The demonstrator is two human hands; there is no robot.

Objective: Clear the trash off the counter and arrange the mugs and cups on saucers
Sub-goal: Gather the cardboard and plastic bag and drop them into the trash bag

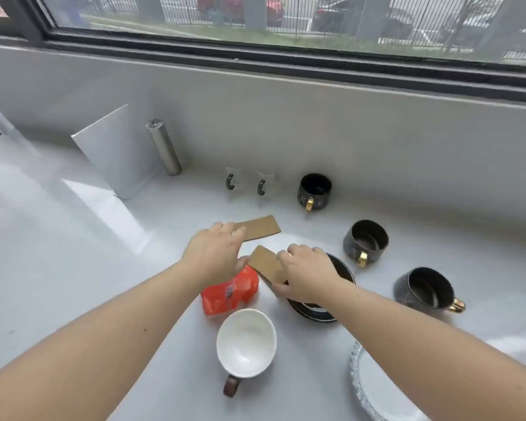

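While my right hand (308, 273) pinches the near cardboard sleeve (268, 265) between thumb and fingers, my left hand (216, 253) reaches with fingers loosely together onto the far cardboard sleeve (260, 227). Both sleeves lie mid-counter (73, 268), well apart from the back wall. I think they are light, thin and bendy, so I should grab them by an edge. The orange wrapper (230, 293) looks soft and crinkly. The black mugs (365, 241) could break, so hold their handles.
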